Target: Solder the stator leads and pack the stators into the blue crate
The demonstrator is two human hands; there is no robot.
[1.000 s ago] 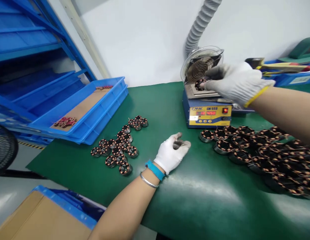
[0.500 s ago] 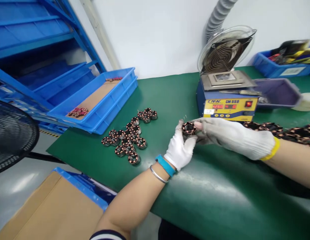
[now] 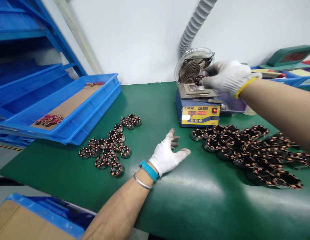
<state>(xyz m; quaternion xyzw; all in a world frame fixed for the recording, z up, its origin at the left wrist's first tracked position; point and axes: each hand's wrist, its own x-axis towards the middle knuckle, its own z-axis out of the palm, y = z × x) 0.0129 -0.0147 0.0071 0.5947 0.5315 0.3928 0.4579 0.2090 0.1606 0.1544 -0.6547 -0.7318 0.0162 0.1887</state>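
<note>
My right hand [image 3: 223, 77], in a white glove with a yellow cuff, grips a copper-wound motor stator [image 3: 200, 78] above the solder pot [image 3: 198, 105]. The pot has a yellow front panel with red digits and a square metal opening [image 3: 195, 87] on top. My left hand [image 3: 168, 151], gloved and wearing a blue wristband, hovers low over the green table with thumb and fingers spread and nothing between them. Left of it stands a loose group of stators [image 3: 109, 150]. A larger group of stators [image 3: 245, 150] covers the table to the right, below my right forearm.
A blue tray [image 3: 94, 110] with cardboard and red-wired parts stands at the left, beside blue shelving [image 3: 22, 86]. Behind the pot are a round fan guard [image 3: 193, 70] and a grey hose [image 3: 195, 26]. A purple bin [image 3: 232, 101] sits right of the pot.
My right hand has carried the stator away from my left hand, up and over the solder pot. My left hand has let go and opened. The view has turned right, showing more stators.
</note>
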